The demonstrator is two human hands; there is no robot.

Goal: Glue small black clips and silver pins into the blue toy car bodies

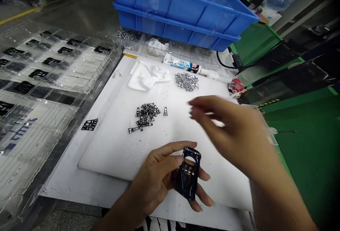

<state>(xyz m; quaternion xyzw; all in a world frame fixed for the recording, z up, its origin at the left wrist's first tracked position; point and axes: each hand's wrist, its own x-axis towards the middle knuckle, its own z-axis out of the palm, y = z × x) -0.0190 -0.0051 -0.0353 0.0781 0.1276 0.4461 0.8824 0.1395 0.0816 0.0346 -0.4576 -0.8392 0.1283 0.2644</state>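
Note:
In my left hand (162, 171) is a glossy dark plastic housing (190, 179) with a rounded opening near its top, tilted above the white foam sheet (111, 153). Thumb and fingers wrap its sides. My right hand (228, 128), blurred by motion, hovers to the upper right of the housing with thumb and index fingertips close together; whether anything small sits between them I cannot make out. On the foam lie a heap of small black frame-like parts (146, 112), one such part (165, 111) by itself, and a pile of small shiny metal pieces (186, 81).
A white cloth (148, 75) and a glue tube (183, 63) lie at the foam's far side. Behind stands a large blue bin (175, 11). Clear trays (87, 66) with black parts are at left. A black grid piece (89, 125) rests by the foam's left edge.

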